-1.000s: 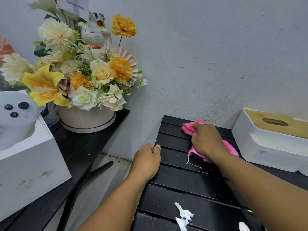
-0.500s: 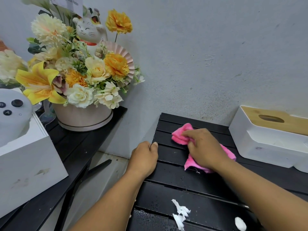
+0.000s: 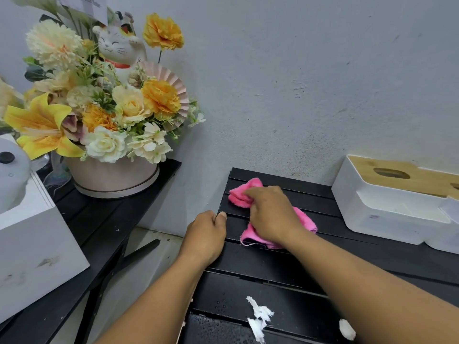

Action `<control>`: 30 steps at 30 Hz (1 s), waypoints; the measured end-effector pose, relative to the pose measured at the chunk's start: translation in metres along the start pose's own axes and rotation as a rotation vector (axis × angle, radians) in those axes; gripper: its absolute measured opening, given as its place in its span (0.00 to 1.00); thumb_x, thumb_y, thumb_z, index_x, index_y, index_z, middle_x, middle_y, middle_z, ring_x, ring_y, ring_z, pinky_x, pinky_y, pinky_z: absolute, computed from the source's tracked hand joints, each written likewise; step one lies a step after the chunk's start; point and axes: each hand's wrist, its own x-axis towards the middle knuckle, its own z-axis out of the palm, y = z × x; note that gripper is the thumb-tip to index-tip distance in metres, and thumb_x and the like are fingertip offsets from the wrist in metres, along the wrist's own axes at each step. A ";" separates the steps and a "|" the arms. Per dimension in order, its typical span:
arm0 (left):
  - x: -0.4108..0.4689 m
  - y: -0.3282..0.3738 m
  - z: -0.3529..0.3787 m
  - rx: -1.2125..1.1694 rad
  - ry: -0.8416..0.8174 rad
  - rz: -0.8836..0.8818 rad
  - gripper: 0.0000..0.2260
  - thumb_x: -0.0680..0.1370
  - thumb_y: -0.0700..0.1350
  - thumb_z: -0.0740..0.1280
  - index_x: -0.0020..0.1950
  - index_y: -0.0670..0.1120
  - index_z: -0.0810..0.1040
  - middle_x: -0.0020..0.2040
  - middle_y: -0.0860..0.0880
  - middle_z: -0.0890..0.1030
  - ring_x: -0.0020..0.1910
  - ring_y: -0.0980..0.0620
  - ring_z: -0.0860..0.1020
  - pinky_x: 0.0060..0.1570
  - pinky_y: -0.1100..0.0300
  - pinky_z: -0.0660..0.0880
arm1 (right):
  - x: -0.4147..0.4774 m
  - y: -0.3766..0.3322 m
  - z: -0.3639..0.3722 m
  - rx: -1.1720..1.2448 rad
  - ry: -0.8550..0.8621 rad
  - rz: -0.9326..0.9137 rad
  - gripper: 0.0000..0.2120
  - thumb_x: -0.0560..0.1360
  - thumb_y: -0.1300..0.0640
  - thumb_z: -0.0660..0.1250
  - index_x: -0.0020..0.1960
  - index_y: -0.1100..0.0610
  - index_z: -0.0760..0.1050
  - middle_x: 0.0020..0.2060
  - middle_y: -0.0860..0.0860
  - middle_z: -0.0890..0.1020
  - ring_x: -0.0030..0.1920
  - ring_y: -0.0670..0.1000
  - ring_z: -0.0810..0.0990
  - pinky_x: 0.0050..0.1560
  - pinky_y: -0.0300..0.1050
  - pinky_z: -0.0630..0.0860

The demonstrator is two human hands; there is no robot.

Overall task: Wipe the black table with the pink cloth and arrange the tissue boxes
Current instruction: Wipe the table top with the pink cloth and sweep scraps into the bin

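Note:
The black slatted table (image 3: 260, 269) fills the lower right of the head view, with water drops on its near slats. My right hand (image 3: 272, 214) presses the pink cloth (image 3: 244, 193) flat on the far left corner of that table. My left hand (image 3: 206, 235) grips the table's left edge, thumb on top. A white tissue box with a wooden lid (image 3: 395, 197) stands at the back right against the wall, with a second white box edge (image 3: 449, 209) just beside it.
Torn white tissue scraps (image 3: 259, 316) lie on the near slats. A second black table (image 3: 99, 227) at left carries a flower arrangement with a cat figurine (image 3: 106, 108) and a white box (image 3: 32, 244). A floor gap separates the tables. The grey wall is right behind.
My right hand has slid the pink cloth leftward and slightly toward me across the far slats. My left hand has stayed on the table's edge.

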 end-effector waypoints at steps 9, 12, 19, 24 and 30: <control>0.000 0.001 0.000 0.013 0.005 -0.001 0.22 0.82 0.56 0.56 0.44 0.37 0.73 0.35 0.48 0.75 0.35 0.51 0.72 0.35 0.56 0.69 | 0.003 0.055 -0.036 0.046 0.165 0.415 0.21 0.68 0.55 0.63 0.60 0.49 0.78 0.61 0.47 0.78 0.62 0.56 0.74 0.66 0.54 0.70; -0.001 0.000 -0.001 0.016 0.010 0.001 0.22 0.82 0.56 0.56 0.45 0.37 0.73 0.36 0.48 0.75 0.35 0.50 0.72 0.35 0.56 0.69 | -0.010 0.041 -0.026 0.004 0.133 0.292 0.18 0.71 0.60 0.61 0.58 0.49 0.79 0.59 0.48 0.75 0.60 0.57 0.72 0.63 0.52 0.70; -0.002 0.001 -0.001 0.009 -0.006 0.005 0.19 0.82 0.55 0.56 0.39 0.42 0.70 0.34 0.48 0.72 0.34 0.51 0.70 0.34 0.57 0.67 | -0.020 0.062 -0.036 -0.008 0.126 0.323 0.22 0.69 0.58 0.61 0.60 0.47 0.77 0.59 0.46 0.77 0.61 0.57 0.74 0.63 0.51 0.71; -0.001 -0.001 -0.002 0.006 -0.005 0.003 0.19 0.82 0.55 0.56 0.39 0.43 0.70 0.34 0.48 0.73 0.34 0.50 0.71 0.35 0.56 0.68 | -0.006 0.051 -0.030 -0.035 0.127 0.426 0.23 0.70 0.58 0.62 0.63 0.47 0.77 0.60 0.54 0.71 0.60 0.60 0.70 0.64 0.53 0.68; -0.001 0.001 0.000 -0.004 0.005 -0.004 0.21 0.82 0.55 0.57 0.42 0.38 0.73 0.34 0.48 0.73 0.34 0.50 0.71 0.34 0.56 0.68 | -0.005 0.014 -0.010 0.028 -0.056 -0.140 0.13 0.70 0.59 0.54 0.45 0.49 0.76 0.43 0.52 0.79 0.50 0.57 0.73 0.55 0.51 0.74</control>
